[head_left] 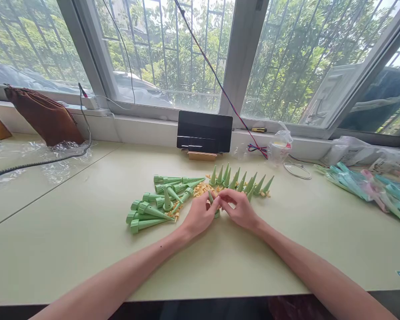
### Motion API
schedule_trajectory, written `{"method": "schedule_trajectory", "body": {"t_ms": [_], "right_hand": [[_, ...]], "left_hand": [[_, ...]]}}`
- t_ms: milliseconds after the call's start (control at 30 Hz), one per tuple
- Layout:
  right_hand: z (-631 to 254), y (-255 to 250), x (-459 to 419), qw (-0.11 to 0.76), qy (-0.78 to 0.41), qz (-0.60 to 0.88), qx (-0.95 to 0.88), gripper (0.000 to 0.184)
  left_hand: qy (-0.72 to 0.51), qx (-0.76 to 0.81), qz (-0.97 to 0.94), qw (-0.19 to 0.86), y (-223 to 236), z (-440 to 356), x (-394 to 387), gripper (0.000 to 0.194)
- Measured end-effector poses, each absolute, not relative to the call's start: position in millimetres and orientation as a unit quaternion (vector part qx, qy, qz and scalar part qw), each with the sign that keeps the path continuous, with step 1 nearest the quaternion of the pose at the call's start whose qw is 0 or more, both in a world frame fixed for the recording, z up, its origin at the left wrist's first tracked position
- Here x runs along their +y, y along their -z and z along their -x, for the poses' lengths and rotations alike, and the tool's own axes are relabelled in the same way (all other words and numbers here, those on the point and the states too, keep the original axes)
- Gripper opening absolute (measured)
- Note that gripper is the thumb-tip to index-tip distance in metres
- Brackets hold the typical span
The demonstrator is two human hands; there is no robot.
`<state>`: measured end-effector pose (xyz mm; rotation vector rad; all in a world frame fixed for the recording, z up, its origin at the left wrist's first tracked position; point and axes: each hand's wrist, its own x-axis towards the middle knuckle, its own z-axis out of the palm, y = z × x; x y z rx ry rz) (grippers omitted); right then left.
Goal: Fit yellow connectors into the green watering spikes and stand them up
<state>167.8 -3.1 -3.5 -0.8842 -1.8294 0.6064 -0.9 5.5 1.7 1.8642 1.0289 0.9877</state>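
Observation:
My left hand [200, 214] and my right hand [240, 208] meet at the middle of the pale green table [70, 231], fingers pinched together on one green cone spike [214, 205] held between them. To the left lies a loose heap of green spikes [156, 203] on their sides. Behind my hands stands a row of upright green spikes [240, 180]. Small yellow pieces [202, 189] are scattered between the heap and the row.
A dark tablet [204, 132] leans on a wooden stand at the window sill. A brown pouch [45, 116] and a black cable lie at the far left. A plastic bag [280, 146] and packets in teal wrapping [373, 186] sit at the right.

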Motion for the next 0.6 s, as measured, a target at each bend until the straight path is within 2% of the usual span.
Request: {"method": "schedule_trajectory", "body": {"t_ms": [600], "right_hand": [[-167.8, 2.6, -3.0, 0.486, -0.253, 0.367, -0.752, 0.011]], "left_hand": [[-0.386, 0.398, -0.736, 0.388, -2.7, 0.6, 5.1, 0.03]]}}
